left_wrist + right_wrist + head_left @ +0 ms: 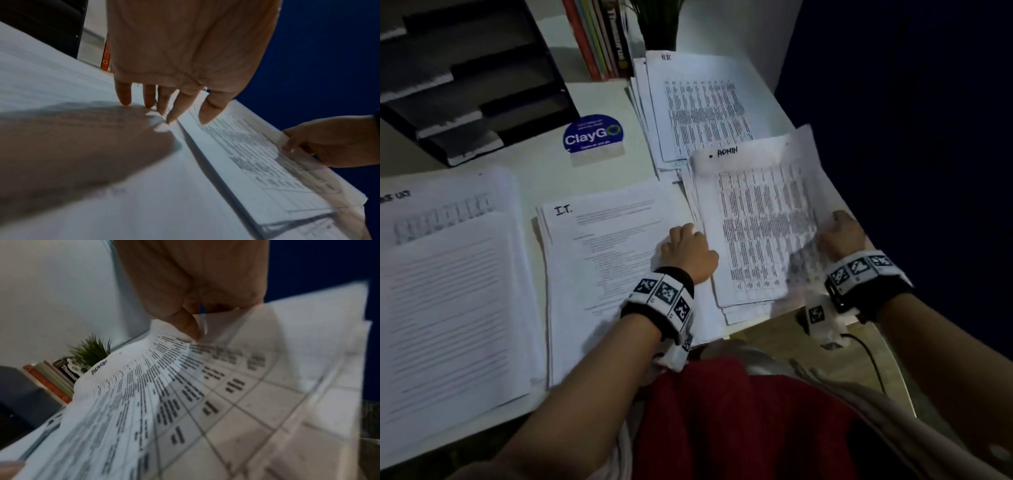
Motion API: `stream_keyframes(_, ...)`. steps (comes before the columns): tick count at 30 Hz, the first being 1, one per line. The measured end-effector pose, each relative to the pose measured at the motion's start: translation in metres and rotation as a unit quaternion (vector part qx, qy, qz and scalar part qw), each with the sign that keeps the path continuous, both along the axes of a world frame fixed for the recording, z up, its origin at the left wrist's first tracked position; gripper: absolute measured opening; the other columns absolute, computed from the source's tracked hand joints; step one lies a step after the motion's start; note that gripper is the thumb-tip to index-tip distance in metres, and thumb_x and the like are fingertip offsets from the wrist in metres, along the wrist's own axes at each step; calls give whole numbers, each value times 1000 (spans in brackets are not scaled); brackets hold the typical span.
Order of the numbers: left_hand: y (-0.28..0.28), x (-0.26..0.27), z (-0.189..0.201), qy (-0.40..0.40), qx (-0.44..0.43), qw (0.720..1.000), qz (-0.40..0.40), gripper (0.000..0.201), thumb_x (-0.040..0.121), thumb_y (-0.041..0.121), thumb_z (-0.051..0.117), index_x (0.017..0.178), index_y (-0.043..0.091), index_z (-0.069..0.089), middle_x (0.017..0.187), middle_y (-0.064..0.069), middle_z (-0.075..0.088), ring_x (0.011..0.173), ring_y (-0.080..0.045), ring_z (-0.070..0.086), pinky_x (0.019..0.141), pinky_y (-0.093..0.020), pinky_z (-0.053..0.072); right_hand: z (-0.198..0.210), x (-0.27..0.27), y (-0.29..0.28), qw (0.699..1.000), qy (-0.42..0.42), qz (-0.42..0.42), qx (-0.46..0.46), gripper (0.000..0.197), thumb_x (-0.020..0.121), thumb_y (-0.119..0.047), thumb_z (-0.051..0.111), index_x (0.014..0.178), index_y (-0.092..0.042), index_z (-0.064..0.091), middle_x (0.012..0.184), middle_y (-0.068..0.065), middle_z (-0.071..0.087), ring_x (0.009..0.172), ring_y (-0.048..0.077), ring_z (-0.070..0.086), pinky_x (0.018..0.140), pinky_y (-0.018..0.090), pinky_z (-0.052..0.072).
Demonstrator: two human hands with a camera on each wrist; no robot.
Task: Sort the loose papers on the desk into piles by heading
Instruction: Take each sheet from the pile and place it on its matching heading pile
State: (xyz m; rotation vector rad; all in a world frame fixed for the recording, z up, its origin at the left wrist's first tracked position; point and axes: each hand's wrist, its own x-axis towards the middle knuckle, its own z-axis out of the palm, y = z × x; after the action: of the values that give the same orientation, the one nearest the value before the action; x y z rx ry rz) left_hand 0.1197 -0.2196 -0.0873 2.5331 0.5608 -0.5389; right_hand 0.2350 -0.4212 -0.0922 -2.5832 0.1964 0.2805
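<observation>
Several paper piles lie on the white desk (599,171). A sheet headed ADMIN (756,219) tops the pile at the right edge; my right hand (840,236) pinches its right side and bends it upward, thumb on the printed table (191,327). My left hand (690,248) rests with straight fingers (174,104) on the right margin of the pile headed I.T. (616,260), right beside the ADMIN pile (257,159). Another pile of tables (702,109) lies behind, its heading too blurred to read. A thick pile (448,294) sits at the far left.
A black stacked letter tray (469,78) stands at the back left, with upright books (599,37) and a potted plant (657,20) behind the piles. A blue ClayGo sticker (593,135) is on the desk. The desk's right edge drops off under the ADMIN pile.
</observation>
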Motion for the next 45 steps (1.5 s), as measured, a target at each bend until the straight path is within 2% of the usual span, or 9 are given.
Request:
stream_keyframes(5,-19,3,-1,-22,25,999,23,45,93,24,38,133,3,39,151,-7,21,138,-25,14,110,-38,17,-8,6,3,998,37,36,-47,50,87,-7,51,134,-5,33,139,20,29,128,38,26,100,52,28)
stream_keyframes(12,5,6,2,-122,-33,982,137,33,92,18,44,122,7,54,134,-8,43,127,-24,32,101,-35,29,18,11,47,991,-42,119,-43,50,85,-10,54,132,-11,38,139,15,32,128,33,28,102,49,27)
stream_keyframes(20,118,-35,15,-169,-24,949,266,24,90,11,48,108,4,62,124,-16,50,115,-30,48,96,-30,36,41,-20,172,947,-43,309,79,31,82,-8,53,113,-9,56,122,16,48,111,33,47,95,46,40)
stream_keyframes(26,179,-72,8,-114,3,936,333,41,89,12,48,128,1,47,136,-20,35,124,-33,41,106,-36,34,22,-64,236,909,-21,416,1,36,85,-21,59,120,-13,52,129,11,46,121,29,40,95,38,34)
stream_keyframes(30,196,-77,8,-102,-26,936,337,50,90,11,47,138,3,34,139,-19,33,125,-31,40,102,-31,32,9,-80,262,895,-5,443,-54,57,82,-28,66,131,-15,40,137,9,37,126,29,32,97,43,33)
stream_keyframes(34,205,-75,6,-110,-45,937,328,38,88,13,51,124,1,48,127,-19,51,115,-31,49,94,-32,38,1,-81,275,861,-28,490,-131,86,70,-33,77,139,-20,26,146,5,23,135,28,20,104,49,27)
stream_keyframes(38,205,-75,3,-134,-55,930,338,3,86,12,52,88,10,53,110,-19,60,104,-34,55,85,-35,43,3,-73,284,834,-28,526,-164,104,67,-37,79,146,-22,12,152,1,15,140,24,11,109,52,18)
stream_keyframes(42,198,-79,2,-167,-77,915,360,27,87,15,51,112,5,49,104,-12,61,96,-31,56,81,-33,46,6,-72,287,823,-25,544,-164,103,68,-34,78,146,-22,12,150,1,19,139,22,17,110,52,16)
stream_keyframes(45,191,-82,2,-148,-89,934,312,43,90,18,47,132,12,40,125,-14,57,113,-34,52,97,-40,44,5,-73,286,819,-24,551,-159,99,69,-33,78,145,-24,14,149,1,20,137,23,21,108,51,18)
